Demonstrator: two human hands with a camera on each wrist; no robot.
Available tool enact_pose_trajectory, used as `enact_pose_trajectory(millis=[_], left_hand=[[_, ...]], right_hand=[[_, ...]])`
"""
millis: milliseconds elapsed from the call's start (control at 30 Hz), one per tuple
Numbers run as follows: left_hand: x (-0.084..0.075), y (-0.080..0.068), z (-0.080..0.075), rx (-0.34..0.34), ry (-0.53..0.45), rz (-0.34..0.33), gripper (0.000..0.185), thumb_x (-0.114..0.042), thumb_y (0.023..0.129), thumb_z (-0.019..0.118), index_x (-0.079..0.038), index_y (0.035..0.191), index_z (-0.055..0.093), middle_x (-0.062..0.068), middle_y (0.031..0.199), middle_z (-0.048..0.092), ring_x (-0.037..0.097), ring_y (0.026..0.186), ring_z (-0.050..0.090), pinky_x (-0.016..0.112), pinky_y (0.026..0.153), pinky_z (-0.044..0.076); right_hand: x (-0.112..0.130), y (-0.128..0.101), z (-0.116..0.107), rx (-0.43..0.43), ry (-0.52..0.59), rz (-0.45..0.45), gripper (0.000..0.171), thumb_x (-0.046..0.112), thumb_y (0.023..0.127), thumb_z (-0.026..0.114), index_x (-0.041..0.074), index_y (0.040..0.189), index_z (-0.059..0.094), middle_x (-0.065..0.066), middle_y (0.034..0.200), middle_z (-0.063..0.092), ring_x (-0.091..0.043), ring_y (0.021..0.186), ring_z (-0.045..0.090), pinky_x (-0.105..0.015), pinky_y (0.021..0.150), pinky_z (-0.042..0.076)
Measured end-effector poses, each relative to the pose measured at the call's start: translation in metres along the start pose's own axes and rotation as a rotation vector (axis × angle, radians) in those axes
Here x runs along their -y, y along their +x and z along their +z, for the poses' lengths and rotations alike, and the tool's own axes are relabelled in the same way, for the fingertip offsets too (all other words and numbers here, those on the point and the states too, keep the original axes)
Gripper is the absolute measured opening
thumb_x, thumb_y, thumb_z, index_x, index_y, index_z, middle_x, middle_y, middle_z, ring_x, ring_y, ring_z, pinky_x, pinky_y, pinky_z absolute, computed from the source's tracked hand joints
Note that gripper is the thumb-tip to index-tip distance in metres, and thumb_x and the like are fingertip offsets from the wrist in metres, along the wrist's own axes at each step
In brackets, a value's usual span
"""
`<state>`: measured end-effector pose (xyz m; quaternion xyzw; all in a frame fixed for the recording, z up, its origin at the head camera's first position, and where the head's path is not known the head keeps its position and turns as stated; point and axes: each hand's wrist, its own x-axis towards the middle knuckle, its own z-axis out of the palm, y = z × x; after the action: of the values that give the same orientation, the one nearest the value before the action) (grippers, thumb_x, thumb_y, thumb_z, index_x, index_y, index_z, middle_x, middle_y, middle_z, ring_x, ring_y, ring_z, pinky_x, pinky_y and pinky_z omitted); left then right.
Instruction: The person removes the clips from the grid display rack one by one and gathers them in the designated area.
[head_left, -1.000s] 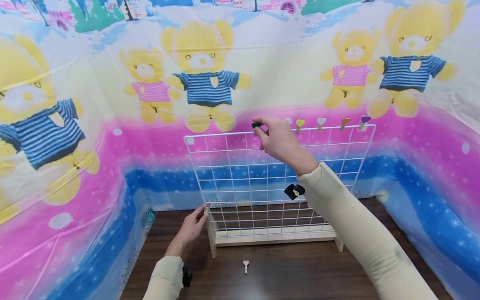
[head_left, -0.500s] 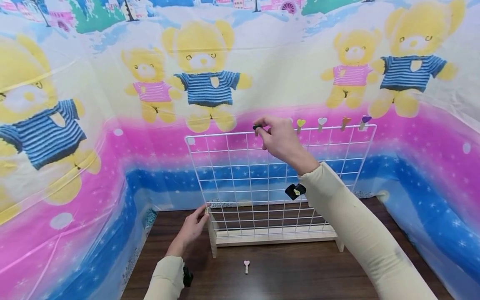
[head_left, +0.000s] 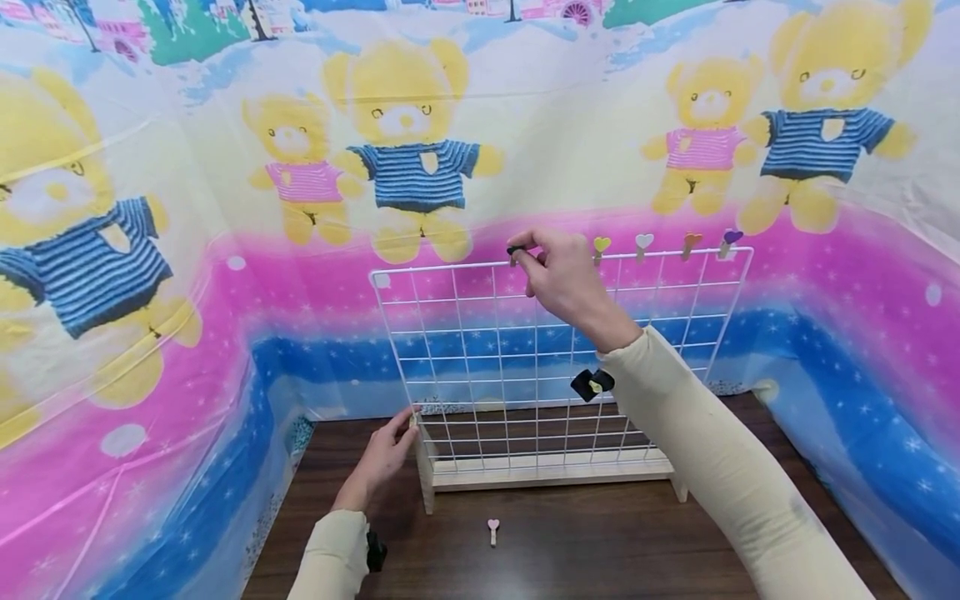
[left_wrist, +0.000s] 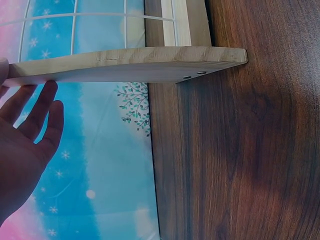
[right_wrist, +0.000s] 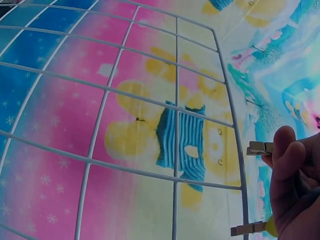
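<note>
The right hand [head_left: 562,279] pinches a dark clip [head_left: 514,251] in a closed grip at the top wire of the white wire rack [head_left: 465,350], at 12 o'clock. Four more clips [head_left: 643,244] sit on that wire toward 1 o'clock. The left hand [head_left: 381,460], fingers straight, touches the rack's wooden foot [left_wrist: 130,64]. A pink clip [head_left: 492,530] lies on the desk [head_left: 600,542].

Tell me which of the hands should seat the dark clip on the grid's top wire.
Right. The right hand already pinches the dark clip at the top wire of the grid. The left hand is low, touching the wooden stand, probably steadying it.
</note>
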<state>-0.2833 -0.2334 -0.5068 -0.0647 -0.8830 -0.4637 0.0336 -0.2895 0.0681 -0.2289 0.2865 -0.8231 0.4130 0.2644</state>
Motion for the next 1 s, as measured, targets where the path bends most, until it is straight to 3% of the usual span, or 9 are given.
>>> enact_pose_trajectory(millis=[267,667,900,1000], left_hand=[[-0.001,-0.001,0.001,0.009,0.002,0.001,0.043,-0.016,0.101,0.047,-0.014,0.144,0.042,0.019,0.13,0.053,0.032,0.117,0.051,0.05,0.09,0.045],[0.001,0.0,0.0,-0.009,0.015,0.004,0.043,-0.016,0.101,0.048,-0.014,0.143,0.043,0.02,0.129,0.054,0.033,0.115,0.053,0.05,0.089,0.045],[0.002,0.0,0.001,-0.009,0.022,0.013,0.042,-0.016,0.101,0.048,-0.013,0.143,0.043,0.021,0.128,0.055,0.034,0.115,0.052,0.05,0.09,0.045],[0.001,0.0,0.002,-0.011,0.017,0.011,0.043,-0.016,0.101,0.048,-0.013,0.143,0.043,0.02,0.128,0.055,0.033,0.115,0.053,0.05,0.089,0.045]], right_hand=[[-0.006,-0.024,-0.003,0.049,0.002,-0.017,0.013,0.009,0.093,0.061,0.005,0.103,0.067,-0.002,0.075,0.066,-0.015,0.045,0.054,-0.027,0.037,0.035],[-0.027,-0.067,0.008,0.143,0.048,-0.017,0.015,0.005,0.093,0.06,0.006,0.106,0.066,0.0,0.085,0.067,-0.01,0.046,0.052,-0.027,0.039,0.04],[-0.038,-0.096,0.026,0.236,0.054,0.033,0.017,0.009,0.094,0.06,0.008,0.11,0.065,0.004,0.06,0.055,-0.009,0.046,0.051,-0.027,0.038,0.039],[-0.044,-0.109,0.036,0.28,0.059,0.068,0.017,0.009,0.094,0.06,0.01,0.11,0.065,0.003,0.058,0.054,-0.009,0.046,0.051,-0.027,0.038,0.04]])
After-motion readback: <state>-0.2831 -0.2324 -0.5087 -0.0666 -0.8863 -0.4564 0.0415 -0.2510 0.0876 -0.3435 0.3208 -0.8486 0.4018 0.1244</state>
